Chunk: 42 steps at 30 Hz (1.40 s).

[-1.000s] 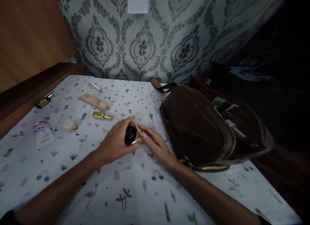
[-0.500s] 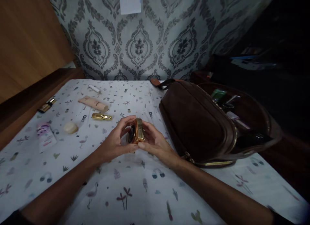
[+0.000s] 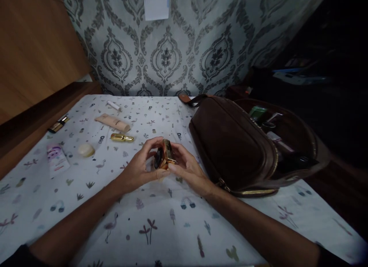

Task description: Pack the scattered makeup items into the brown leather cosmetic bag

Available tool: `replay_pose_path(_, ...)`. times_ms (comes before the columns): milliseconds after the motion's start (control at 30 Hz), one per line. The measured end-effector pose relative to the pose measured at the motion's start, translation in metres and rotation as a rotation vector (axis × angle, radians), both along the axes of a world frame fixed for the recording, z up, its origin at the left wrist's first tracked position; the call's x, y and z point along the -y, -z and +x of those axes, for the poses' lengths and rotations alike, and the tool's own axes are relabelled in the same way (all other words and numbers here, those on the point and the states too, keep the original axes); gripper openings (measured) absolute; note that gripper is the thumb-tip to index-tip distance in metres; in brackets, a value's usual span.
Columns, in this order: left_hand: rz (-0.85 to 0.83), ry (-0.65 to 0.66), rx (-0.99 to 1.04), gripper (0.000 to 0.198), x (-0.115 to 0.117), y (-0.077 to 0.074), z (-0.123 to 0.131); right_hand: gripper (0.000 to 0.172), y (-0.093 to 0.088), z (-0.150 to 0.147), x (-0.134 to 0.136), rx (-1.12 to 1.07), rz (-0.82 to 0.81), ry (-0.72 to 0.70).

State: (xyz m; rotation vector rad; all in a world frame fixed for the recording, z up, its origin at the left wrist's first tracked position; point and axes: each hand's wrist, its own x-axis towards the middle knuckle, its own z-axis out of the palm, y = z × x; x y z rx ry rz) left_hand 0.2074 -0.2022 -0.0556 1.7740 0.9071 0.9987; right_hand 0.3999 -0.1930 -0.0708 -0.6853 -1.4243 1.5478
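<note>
Between my two hands is a small gold makeup compact (image 3: 166, 155), held on edge above the table, with a dark round face toward the left. My left hand (image 3: 145, 163) grips it from the left, thumb below and fingers over the top. On the other side my right hand (image 3: 188, 165) closes round its right edge, the thumb pressed near the lower front. The lid seems slightly parted, though the fingers cover much of it. A gold tube (image 3: 122, 137) lies on the cloth beyond my left hand.
A brown leather bag (image 3: 230, 144), unzipped with several items inside, takes up the right side. On the printed tablecloth (image 3: 138, 228) lie a beige tube (image 3: 112, 122), a white stick (image 3: 114, 105), a cream round item (image 3: 86, 150), a purple-white tube (image 3: 57, 159) and a black-gold item (image 3: 58, 124).
The compact has turned a little in my hands, and its gold side now shows a wider gap. Both hands keep hold of it. The camera view has shifted slightly.
</note>
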Motion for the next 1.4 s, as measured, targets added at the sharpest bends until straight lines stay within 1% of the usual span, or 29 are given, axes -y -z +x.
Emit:
replay_pose_path(67, 0.010, 0.008, -0.053, 0.071, 0.001, 0.001, 0.000, 0.061, 0.002, -0.001, 0.000, -0.047, -0.055, 0.005)
replay_pose_path(133, 0.049, 0.025, -0.112, 0.076, 0.001, 0.003, -0.001, 0.056, 0.002, -0.003, 0.000, -0.115, -0.141, -0.011)
replay_pose_path(267, 0.206, 0.051, -0.222, 0.100, -0.001, 0.007, -0.004, 0.046, -0.002, -0.005, 0.003, -0.197, -0.275, -0.111)
replay_pose_path(333, 0.256, 0.068, -0.267, 0.108, -0.003, 0.009, -0.005, 0.044, -0.003, -0.005, 0.004, -0.202, -0.319, -0.134)
replay_pose_path(400, 0.297, 0.061, -0.311, 0.107, -0.004, 0.011, -0.004, 0.046, -0.003, -0.006, 0.004, -0.203, -0.357, -0.126)
replay_pose_path(467, 0.333, 0.011, -0.352, 0.100, -0.004, 0.013, -0.003, 0.049, -0.001, -0.007, 0.004, -0.202, -0.386, -0.119)
replay_pose_path(533, 0.352, -0.053, -0.394, 0.095, -0.003, 0.015, -0.001, 0.051, 0.003, -0.008, 0.002, -0.193, -0.402, -0.111)
replay_pose_path(633, 0.397, -0.125, -0.454, 0.093, -0.003, 0.018, 0.001, 0.053, 0.007, -0.008, 0.001, -0.148, -0.392, -0.080)
replay_pose_path(733, 0.470, -0.157, -0.502, 0.094, -0.004, 0.020, 0.002, 0.050, 0.009, -0.005, 0.000, -0.039, -0.327, -0.022)
replay_pose_path(833, 0.511, -0.160, -0.556, 0.097, -0.005, 0.022, 0.002, 0.045, 0.009, -0.002, 0.000, 0.096, -0.250, 0.042)
replay_pose_path(900, 0.510, -0.156, -0.580, 0.100, -0.006, 0.023, 0.002, 0.041, 0.007, -0.001, -0.001, 0.106, -0.243, 0.066)
replay_pose_path(967, 0.477, -0.154, -0.575, 0.102, -0.007, 0.023, 0.001, 0.037, 0.003, -0.002, -0.001, 0.045, -0.264, 0.073)
replay_pose_path(1100, 0.342, -0.175, -0.510, 0.099, -0.011, 0.024, -0.004, 0.031, -0.005, -0.003, -0.001, -0.061, -0.278, 0.096)
replay_pose_path(1167, 0.281, -0.185, -0.476, 0.097, -0.012, 0.025, -0.006, 0.030, -0.008, -0.002, -0.001, -0.110, -0.300, 0.095)
replay_pose_path(1267, 0.221, -0.185, -0.426, 0.092, -0.013, 0.025, -0.008, 0.036, -0.006, -0.002, -0.003, -0.171, -0.365, 0.104)
replay_pose_path(1400, 0.154, -0.206, -0.368, 0.090, -0.012, 0.023, -0.006, 0.050, 0.001, -0.002, -0.006, -0.182, -0.429, 0.207)
